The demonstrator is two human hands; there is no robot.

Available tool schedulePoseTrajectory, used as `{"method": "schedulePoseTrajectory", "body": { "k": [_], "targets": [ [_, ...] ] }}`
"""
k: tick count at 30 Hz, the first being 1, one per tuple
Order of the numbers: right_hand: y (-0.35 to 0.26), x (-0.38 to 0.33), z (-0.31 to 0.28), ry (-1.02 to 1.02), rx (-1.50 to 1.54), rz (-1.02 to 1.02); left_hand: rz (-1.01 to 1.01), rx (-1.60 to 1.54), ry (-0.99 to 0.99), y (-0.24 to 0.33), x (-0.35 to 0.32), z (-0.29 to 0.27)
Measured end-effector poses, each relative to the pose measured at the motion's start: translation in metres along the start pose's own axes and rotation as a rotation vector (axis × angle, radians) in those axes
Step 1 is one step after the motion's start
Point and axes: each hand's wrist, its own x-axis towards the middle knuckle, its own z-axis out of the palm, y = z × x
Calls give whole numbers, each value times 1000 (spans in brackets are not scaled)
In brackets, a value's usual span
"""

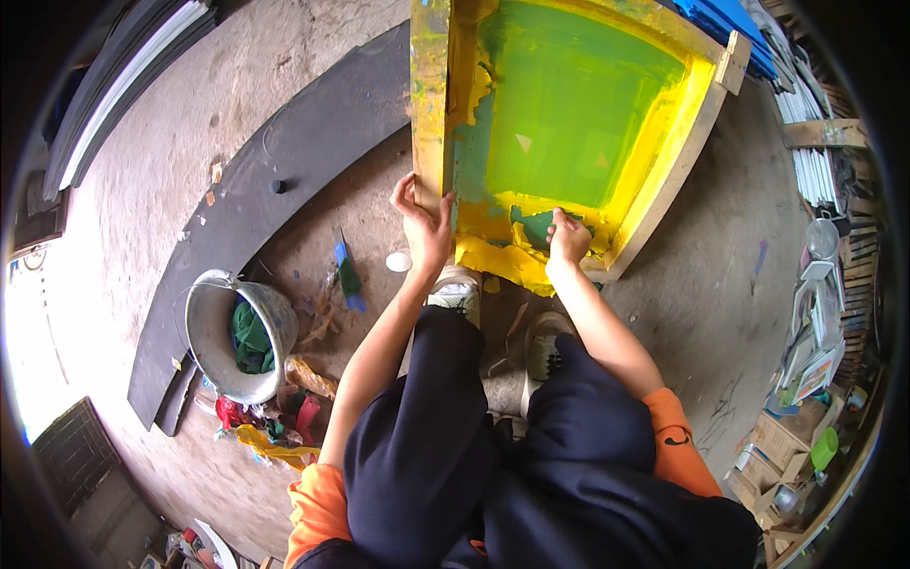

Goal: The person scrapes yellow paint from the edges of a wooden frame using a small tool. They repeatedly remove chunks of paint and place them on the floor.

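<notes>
A wooden screen-printing frame (675, 163) stands tilted in front of my feet, its mesh (578, 114) coated green and smeared with yellow along the edges. My left hand (424, 228) grips the frame's left wooden bar near its lower end, thumb on one side and fingers on the other. Over the lower edge of the mesh, my right hand (569, 242) is closed in a pinch beside a bared dark green patch (533, 228). A torn sheet of yellow film (502, 261) hangs loose there, next to that hand. What the pinching fingers hold is hidden.
A metal bucket (213, 334) with green cloth inside stands left, beside colourful scraps (284, 422). A long dark curved board (256, 180) lies behind it. A blue-and-green strip (347, 275) and a white disc (398, 261) lie nearer. Frames and cardboard boxes (773, 446) line the right side.
</notes>
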Motion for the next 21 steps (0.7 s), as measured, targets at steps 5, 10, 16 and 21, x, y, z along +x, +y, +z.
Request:
{"method": "schedulePoseTrajectory", "body": {
  "k": [5, 10, 16, 21],
  "targets": [
    [-19, -1, -5, -141, 97, 14, -9, 3, 12, -2, -1, -1],
    [-75, -8, -5, -235, 262, -81, -5, 28, 29, 0, -2, -3],
    [-19, 8, -41, -380, -12, 161, 28, 54, 15, -3, 0, 2],
    [-20, 10, -38, -217, -703, -1089, 15, 36, 26, -4, 0, 0]
  ]
}}
